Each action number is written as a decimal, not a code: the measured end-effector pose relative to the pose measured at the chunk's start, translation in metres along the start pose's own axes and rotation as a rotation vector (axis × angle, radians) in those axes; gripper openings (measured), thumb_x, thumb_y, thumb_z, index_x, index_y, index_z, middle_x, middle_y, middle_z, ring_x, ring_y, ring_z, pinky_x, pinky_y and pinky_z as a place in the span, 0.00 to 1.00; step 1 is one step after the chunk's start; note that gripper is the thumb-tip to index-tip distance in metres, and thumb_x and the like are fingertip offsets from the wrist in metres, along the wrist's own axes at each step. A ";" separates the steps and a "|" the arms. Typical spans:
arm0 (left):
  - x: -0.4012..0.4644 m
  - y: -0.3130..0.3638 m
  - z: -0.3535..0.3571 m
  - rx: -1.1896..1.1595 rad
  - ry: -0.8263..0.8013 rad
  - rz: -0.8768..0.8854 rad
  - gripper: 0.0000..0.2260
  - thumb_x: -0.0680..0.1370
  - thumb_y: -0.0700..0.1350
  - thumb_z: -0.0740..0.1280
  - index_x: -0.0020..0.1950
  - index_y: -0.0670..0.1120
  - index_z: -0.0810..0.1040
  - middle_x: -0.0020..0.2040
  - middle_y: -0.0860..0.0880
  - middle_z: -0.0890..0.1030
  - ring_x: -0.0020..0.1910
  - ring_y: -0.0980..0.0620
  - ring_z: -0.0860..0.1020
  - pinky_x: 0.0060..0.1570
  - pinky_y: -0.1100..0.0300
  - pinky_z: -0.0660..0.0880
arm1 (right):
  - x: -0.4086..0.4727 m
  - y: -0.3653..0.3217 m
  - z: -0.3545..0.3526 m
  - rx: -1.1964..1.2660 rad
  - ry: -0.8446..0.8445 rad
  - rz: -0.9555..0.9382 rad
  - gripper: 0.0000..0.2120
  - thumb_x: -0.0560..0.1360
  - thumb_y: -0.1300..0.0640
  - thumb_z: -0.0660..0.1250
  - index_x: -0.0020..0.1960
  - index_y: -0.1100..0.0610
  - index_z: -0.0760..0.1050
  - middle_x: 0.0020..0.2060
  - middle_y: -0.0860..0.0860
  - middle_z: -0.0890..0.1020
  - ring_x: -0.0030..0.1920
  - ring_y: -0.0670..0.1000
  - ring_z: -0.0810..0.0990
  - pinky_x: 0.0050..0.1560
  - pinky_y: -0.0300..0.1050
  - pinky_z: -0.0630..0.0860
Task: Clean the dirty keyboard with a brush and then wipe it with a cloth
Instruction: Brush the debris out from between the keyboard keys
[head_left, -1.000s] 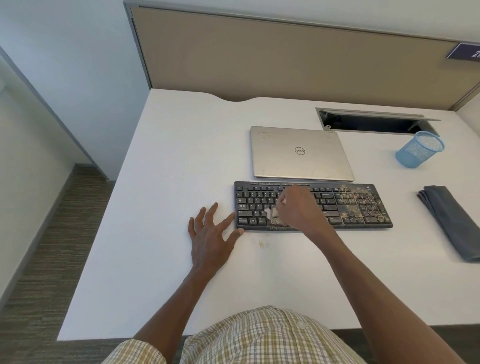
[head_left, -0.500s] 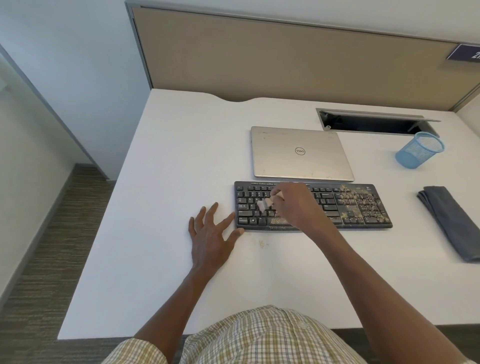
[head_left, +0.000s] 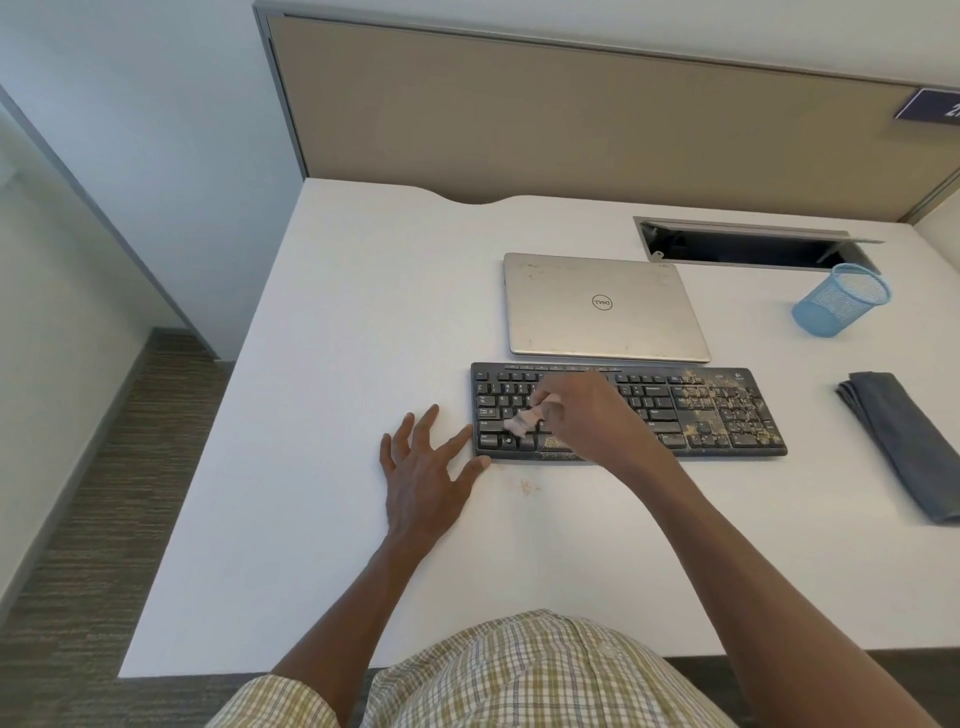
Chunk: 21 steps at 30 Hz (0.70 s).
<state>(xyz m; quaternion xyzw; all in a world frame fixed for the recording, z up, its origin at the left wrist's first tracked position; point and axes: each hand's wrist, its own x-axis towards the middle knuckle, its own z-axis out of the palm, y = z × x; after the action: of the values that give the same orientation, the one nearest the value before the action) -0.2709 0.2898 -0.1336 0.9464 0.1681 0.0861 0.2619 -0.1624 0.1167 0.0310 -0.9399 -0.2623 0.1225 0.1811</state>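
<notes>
We were mid-brushing: our right hand (head_left: 582, 415) pinched the brush (head_left: 522, 422) on the keyboard (head_left: 649, 402), left hand (head_left: 423, 467) flat, fingers spread; next, the crumbed right side

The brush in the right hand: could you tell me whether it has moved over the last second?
Yes. The brush has shifted slightly left along the keyboard, farther from the crumb-covered number pad, with the right hand gripping it.

The right hand (head_left: 587, 415) is sweeping the brush (head_left: 522, 422) back toward the near edge of the keyboard (head_left: 727, 410), its blurred bristles now crossing the lower left key rows.
</notes>
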 end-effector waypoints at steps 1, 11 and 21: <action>0.000 0.000 0.000 0.001 0.005 0.003 0.23 0.78 0.70 0.60 0.70 0.64 0.76 0.80 0.50 0.63 0.80 0.44 0.54 0.78 0.41 0.49 | 0.000 0.000 -0.001 0.021 0.004 -0.045 0.09 0.79 0.64 0.62 0.50 0.57 0.82 0.36 0.50 0.79 0.27 0.40 0.69 0.26 0.31 0.64; 0.000 0.001 -0.002 -0.015 -0.004 -0.008 0.25 0.77 0.72 0.58 0.69 0.65 0.76 0.80 0.50 0.63 0.81 0.45 0.53 0.78 0.41 0.48 | 0.000 0.013 -0.004 -0.187 -0.087 -0.047 0.13 0.77 0.68 0.63 0.53 0.57 0.83 0.38 0.52 0.81 0.31 0.45 0.70 0.28 0.29 0.58; 0.000 0.001 -0.002 -0.007 -0.012 -0.008 0.25 0.77 0.72 0.57 0.70 0.64 0.76 0.80 0.50 0.62 0.81 0.45 0.53 0.78 0.41 0.48 | -0.006 0.020 0.002 -0.116 -0.003 -0.081 0.12 0.77 0.67 0.63 0.52 0.57 0.83 0.40 0.54 0.85 0.33 0.49 0.75 0.36 0.41 0.70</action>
<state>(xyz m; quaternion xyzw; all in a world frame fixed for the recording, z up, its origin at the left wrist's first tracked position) -0.2706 0.2899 -0.1314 0.9454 0.1700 0.0799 0.2665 -0.1590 0.0979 0.0213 -0.9373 -0.3069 0.1011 0.1306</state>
